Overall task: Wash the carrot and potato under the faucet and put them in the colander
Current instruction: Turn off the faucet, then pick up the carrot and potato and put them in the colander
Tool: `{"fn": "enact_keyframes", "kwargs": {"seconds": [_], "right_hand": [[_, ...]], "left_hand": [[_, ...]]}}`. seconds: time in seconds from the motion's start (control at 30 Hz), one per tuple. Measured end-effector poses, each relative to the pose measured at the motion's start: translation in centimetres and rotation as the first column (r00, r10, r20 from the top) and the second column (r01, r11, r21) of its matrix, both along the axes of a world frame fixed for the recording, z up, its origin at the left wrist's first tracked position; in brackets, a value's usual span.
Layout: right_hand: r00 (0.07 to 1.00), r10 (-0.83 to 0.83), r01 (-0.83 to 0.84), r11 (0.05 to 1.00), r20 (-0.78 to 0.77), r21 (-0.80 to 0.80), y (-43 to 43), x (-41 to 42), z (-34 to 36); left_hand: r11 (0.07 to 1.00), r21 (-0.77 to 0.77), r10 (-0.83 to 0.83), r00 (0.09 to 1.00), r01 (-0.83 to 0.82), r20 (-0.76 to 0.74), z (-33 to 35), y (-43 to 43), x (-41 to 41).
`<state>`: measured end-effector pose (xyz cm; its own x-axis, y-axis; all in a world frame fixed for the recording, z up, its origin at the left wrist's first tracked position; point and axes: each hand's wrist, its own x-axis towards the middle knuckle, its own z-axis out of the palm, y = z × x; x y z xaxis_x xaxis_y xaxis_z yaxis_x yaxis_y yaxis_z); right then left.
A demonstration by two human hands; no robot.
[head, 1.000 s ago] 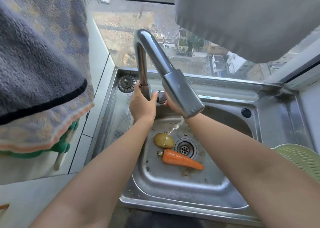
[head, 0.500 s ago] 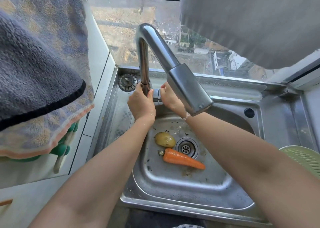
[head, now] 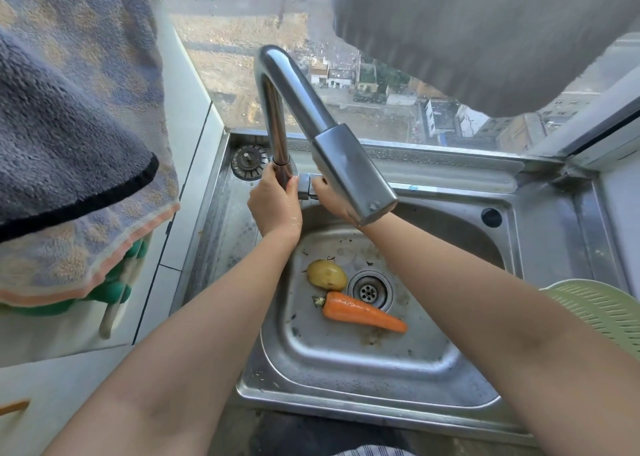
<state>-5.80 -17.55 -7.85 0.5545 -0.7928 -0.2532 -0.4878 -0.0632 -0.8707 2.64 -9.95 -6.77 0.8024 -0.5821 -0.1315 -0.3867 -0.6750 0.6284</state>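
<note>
Orange carrot [head: 363, 313] w/ dark stub end; yellow-tan potato [head: 327, 274]. Sink [head: 540, 220] & faucet [head: 311, 116]: silver-grey steel, basin flecked w/ dark specks. Colander [head: 602, 312]: pale green, slotted rows. Towel [head: 69, 137], upper left: blue-grey/tan checks, black band, peach-orange hem. Green item [head: 114, 289] beneath towel. Cloth [head: 485, 33], upper right: plain grey.

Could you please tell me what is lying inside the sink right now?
In the sink lie a potato and a carrot, beside the drain. The arms and faucet cover part of the basin.
</note>
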Motion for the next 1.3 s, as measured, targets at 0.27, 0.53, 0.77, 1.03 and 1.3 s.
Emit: {"fn": "enact_keyframes", "kwargs": {"seconds": [0.27, 0.53, 0.77, 1.03, 1.3], "right_hand": [[0.932, 0.133, -0.096, 0.987, -0.336, 0.126, 2.1, -6.0, -6.7], [0.576, 0.463, -0.310, 0.886, -0.673, 0.345, 9.3, -13.4, -17.6], [0.545, 0.389, -0.451, 0.883, -0.743, 0.131, 10.9, -13.9, -21.9], [0.645, 0.339, -0.269, 0.939, -0.685, 0.212, 8.1, -16.6, -19.3], [0.791, -0.042, 0.309, 0.889, -0.610, 0.338, 7.9, -16.6, -17.1]], "left_hand": [[0.997, 0.037, 0.064, 0.995, -0.061, -0.079, -5.1, 2.6, -1.1], [0.717, 0.369, -0.553, 0.805, 0.591, -0.214, -14.8, 6.5, -4.6], [0.272, 0.613, -0.834, 0.500, 0.742, -0.235, -19.9, 4.4, -6.9], [0.276, 0.726, -0.839, 0.526, 0.630, -0.137, -20.4, 4.2, -7.8], [0.691, 0.550, -0.408, 0.881, 0.469, -0.238, -19.0, 4.7, -6.7]]}}
